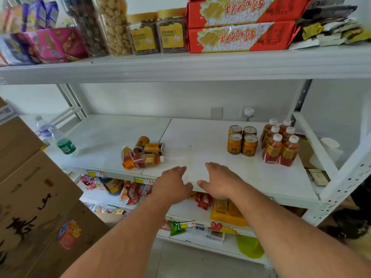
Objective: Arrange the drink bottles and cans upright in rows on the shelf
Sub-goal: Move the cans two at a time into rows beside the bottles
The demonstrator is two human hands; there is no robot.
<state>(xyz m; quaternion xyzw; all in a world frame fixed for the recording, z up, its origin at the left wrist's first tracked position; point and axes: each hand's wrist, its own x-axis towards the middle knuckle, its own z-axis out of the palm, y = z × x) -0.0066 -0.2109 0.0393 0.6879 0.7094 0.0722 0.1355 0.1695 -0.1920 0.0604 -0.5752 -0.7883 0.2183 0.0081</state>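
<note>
On the white middle shelf [200, 137], several gold cans [242, 143] stand upright in a block at the right, beside several upright tea bottles [280, 145] with white caps. Left of centre, two gold cans [149, 146] and two orange tea bottles [140, 159] lie on their sides in a heap. My left hand [172, 185] and my right hand [218, 181] hover palms down over the shelf's front edge, both empty with fingers apart. The left hand is just right of the fallen bottles, not touching them.
Two water bottles [58, 137] lie at the shelf's far left. Brown cardboard boxes [30, 197] are stacked at the left. Snack jars and red packets [239, 25] fill the upper shelf; snack bags [130, 189] sit on lower shelves. A white upright post [341, 189] frames the right.
</note>
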